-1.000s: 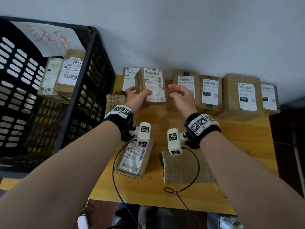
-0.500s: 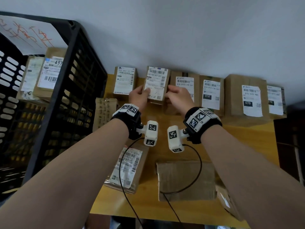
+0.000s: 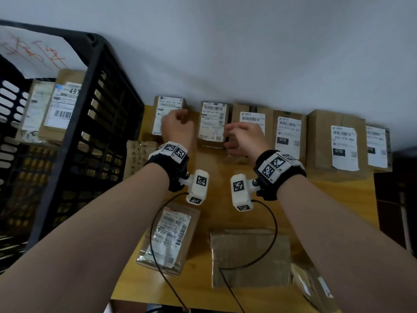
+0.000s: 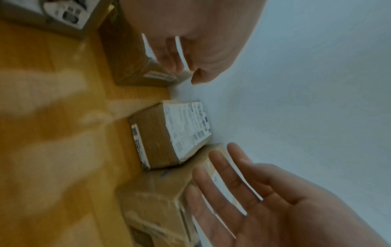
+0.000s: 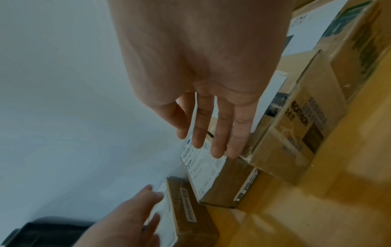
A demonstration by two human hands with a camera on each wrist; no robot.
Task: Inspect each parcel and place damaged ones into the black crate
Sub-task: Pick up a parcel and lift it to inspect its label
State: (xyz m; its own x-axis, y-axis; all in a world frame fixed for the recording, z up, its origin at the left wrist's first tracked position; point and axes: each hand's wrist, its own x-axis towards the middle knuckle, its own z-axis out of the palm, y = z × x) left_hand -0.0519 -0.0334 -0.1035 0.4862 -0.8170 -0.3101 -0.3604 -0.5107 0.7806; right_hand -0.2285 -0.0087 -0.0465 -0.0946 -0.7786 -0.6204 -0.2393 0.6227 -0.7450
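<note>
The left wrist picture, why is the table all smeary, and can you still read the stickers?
Left wrist view: the wooden table is blurred, its pale streaks look like glare; the small parcel is sharper, its label unreadable. Head view: wide lens bends the black crate; big label numbers are readable. Right wrist view: dim, soft.

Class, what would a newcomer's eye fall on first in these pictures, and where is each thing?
First, the two bare hands, left hand and right hand, open over a row of labelled parcels standing along the wall. Next, the tall black crate at the left, with parcels already inside.
</note>
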